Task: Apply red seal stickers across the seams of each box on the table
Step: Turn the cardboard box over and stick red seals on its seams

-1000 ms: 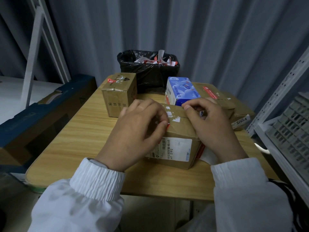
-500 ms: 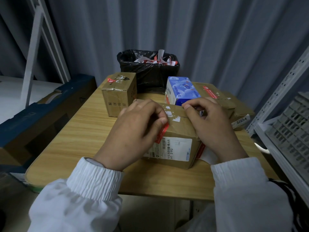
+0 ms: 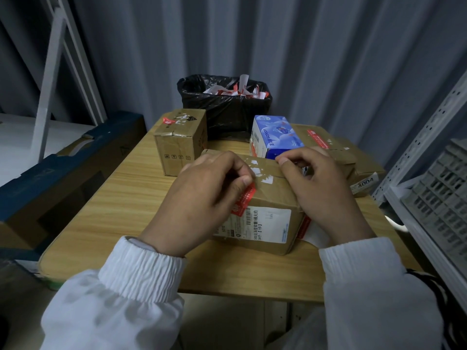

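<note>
Drawn further down since a second ago: red paper seal sticker [image 3: 243, 202], then a mere sliver under the thumb, now lying across the top front edge and onto the front face, with left hand [image 3: 202, 198] shifted slightly to bare it. Fingers curled, thumb and forefinger pinching the sticker's upper end against that edge. Right hand [image 3: 321, 193] much as before, fingers curled over the top's far right side, gripping and steadying; possibly holding something small too, impossible to tell.

Between both hands, at the near middle of the pale wood-grain tabletop [image 3: 113, 198]: brown cardboard box with a white shipping label [image 3: 273, 193], glossy tape over its top, torn white scraps stuck on, second red strip down its right side. Likely light and fairly stiff, corners soft and dented; best held by the top edges, as now. Sticker thin, limp and tacky, apt to crease; best taken by its ends and smoothed from the edge downward.

Behind left, small upright cardboard carton [image 3: 177, 147], red seal on its lid. Behind right, glossy blue-and-white tissue box [image 3: 275, 137] and flat brown taped parcel [image 3: 353, 157] bearing a long red strip. Further back, black plastic bin liner [image 3: 225, 109] full of red-and-white peeled backings. Grey pleated curtain [image 3: 303, 46] beyond; white perforated metal shelving [image 3: 427, 128] and grey slotted plastic crate [image 3: 439, 198] at right.
</note>
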